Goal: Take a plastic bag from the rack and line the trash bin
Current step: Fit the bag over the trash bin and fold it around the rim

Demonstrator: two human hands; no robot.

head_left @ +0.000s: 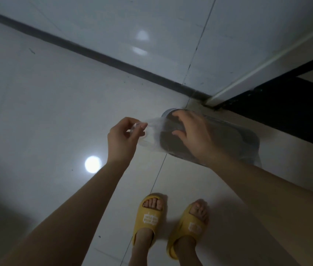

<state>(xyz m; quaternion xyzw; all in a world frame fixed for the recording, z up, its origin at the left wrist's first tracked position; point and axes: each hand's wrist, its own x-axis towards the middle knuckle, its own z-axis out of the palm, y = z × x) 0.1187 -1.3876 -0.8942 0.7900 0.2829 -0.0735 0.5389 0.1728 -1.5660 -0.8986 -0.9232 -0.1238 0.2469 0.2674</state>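
The plastic bag (152, 136), clear and thin, hangs over the mouth of the trash bin (168, 112), which stands on the floor (46, 112) in the corner by the wall (113, 25) and a dark door threshold (286, 116). The left hand (122, 138) pinches the bag's edge between thumb and fingertips, pulling it out to the left. The right hand (194, 134) has its fingers spread and curved, and seems to sit inside the film, pushing it toward the bin.

To do this step well, I judge the left hand should keep its pinch firm and the edge taut while the right hand presses the film down into the bin, letting trapped air out. Then the rim of the bag wants folding outward over the bin's lip all the way round, evenly, so it does not slip in.

Much is hard to read. The light is dim, the film nearly invisible against the pale tiles, and the bin shows only as a grey arc of rim and a dark shape behind plastic. Whether any of the bag already grips the rim cannot be told. No rack is in view. Two feet in yellow slippers (149, 217) stand just below.
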